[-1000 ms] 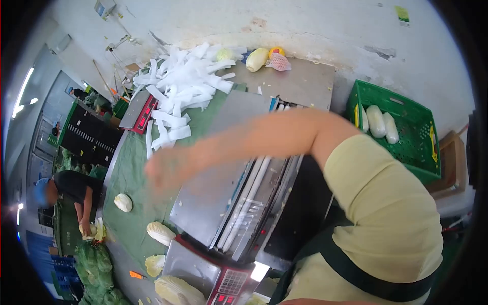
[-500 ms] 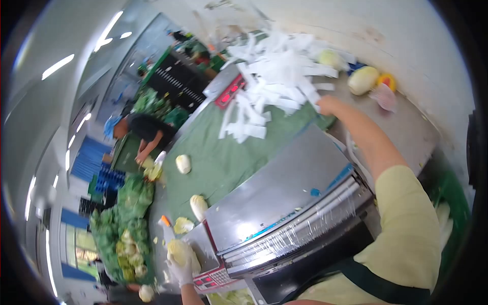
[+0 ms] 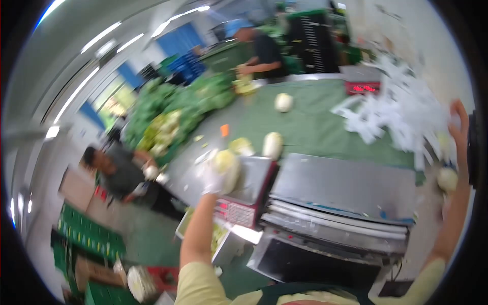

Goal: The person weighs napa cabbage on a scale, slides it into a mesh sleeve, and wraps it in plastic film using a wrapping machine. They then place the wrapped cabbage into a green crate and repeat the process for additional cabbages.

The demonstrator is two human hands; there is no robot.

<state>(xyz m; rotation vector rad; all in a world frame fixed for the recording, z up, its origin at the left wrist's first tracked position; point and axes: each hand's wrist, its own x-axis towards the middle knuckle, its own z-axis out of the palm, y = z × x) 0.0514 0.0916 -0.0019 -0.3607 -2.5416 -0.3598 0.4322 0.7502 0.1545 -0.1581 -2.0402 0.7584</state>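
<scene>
My left hand (image 3: 212, 178), in a white glove, is wrapped around the side of a napa cabbage (image 3: 230, 170). The cabbage is over the metal plate of a red-edged scale (image 3: 254, 175) with a keypad in front. At the far right my bare right hand (image 3: 459, 124) is raised beside the heap of white strips (image 3: 401, 107), fingers apart and nothing visible in them. Just behind the scale stands another napa cabbage (image 3: 273, 145), near loose yellow leaves (image 3: 242, 147).
A wrapping machine (image 3: 345, 183) with a film roll stands right of the scale. On the green cloth (image 3: 315, 112) sits a trimmed cabbage (image 3: 283, 102). A second scale (image 3: 362, 87) is at the back. Two people (image 3: 122, 173) work across and to the left, beside piled green leaves (image 3: 188, 101).
The view has swung to the left and levelled out. My right hand has come away from the edge of the white strips and is raised; my left hand stays on the cabbage.
</scene>
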